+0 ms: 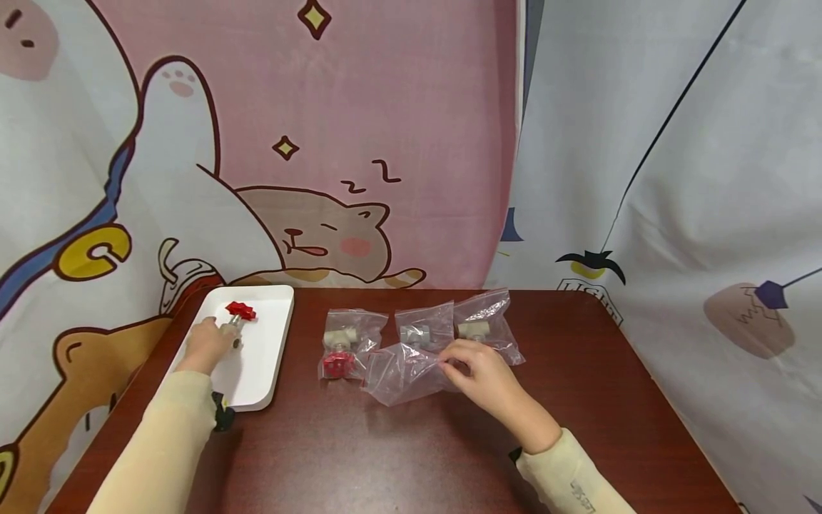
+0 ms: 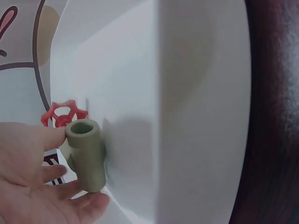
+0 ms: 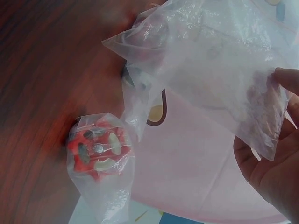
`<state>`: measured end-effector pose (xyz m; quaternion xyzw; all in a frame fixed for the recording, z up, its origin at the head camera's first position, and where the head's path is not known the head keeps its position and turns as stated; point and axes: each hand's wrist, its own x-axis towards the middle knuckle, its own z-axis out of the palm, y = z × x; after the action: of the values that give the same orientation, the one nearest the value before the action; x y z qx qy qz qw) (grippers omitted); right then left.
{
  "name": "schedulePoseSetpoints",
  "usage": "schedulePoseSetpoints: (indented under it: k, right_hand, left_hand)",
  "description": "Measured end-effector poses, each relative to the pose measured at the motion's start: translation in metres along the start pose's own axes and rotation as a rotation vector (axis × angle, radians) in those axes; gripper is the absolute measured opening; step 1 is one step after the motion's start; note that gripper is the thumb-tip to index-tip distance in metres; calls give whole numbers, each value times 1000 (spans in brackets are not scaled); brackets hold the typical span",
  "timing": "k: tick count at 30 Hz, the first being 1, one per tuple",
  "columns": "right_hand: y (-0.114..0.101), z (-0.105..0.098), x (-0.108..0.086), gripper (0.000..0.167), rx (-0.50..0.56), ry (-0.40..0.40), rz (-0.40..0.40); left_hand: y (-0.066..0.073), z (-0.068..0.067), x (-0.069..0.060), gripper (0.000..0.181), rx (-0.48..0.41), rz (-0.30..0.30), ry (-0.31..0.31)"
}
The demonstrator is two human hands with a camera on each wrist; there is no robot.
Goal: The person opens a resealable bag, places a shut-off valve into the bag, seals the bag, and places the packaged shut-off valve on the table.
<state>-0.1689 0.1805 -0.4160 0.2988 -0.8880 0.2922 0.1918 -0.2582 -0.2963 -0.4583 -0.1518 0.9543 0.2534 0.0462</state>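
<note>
My left hand (image 1: pixel 204 344) holds a valve (image 2: pixel 88 161) with a greenish pipe body and a red handwheel (image 1: pixel 240 310). Thumb and fingers pinch the body's two ends in the left wrist view. The valve is at the white tray (image 1: pixel 266 357) on the left; whether it touches the tray floor, I cannot tell. On the other side, my right hand (image 1: pixel 484 378) pinches a clear plastic bag (image 1: pixel 401 375) by its edge between thumb and fingers. No solid part shows inside this bag, which partly covers the bagged parts behind it.
Three clear bags with fittings lie in a row on the brown table (image 1: pixel 359 457): a left bagged valve (image 1: pixel 337 363) with a red handwheel, a middle grey fitting (image 1: pixel 416 334), and a right greenish fitting (image 1: pixel 474 329). A printed cloth (image 1: pixel 417 93) hangs behind the table.
</note>
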Motion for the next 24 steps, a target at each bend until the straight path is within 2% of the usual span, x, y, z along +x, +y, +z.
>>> schedulePoseSetpoints:
  k: [3,5,10,12,15,20,23,24]
  right_hand:
    - [-1,0,0,9,1,-2,3]
    - [-1,-1,0,9,2,-5,6]
    - [0,-1,0,11,-1,-5,15]
    - [0,-1,-1,11,-6,-3,19]
    - [0,-1,-1,11,-9,-3,27]
    - [0,-1,-2,10,-9,-2,18]
    - [1,0,-2,10,-13,0,7]
    - [1,0,-2,10,-13,1,5]
  left_hand:
    - [-3,-3,0,66,42,13,-87]
    - [-5,-4,0,71,38,11,-134]
    - [-5,-3,-1,73,-14,-12,-146]
    - [-5,-2,-2,70,-79,-30,-157]
    - [-6,-1,-1,64,-228,-58,-188]
    - [-11,2,7,56,-489,-176,-252]
    - [-14,2,12,56,-604,-240,-267]
    - [-14,2,12,58,-630,-243,-269]
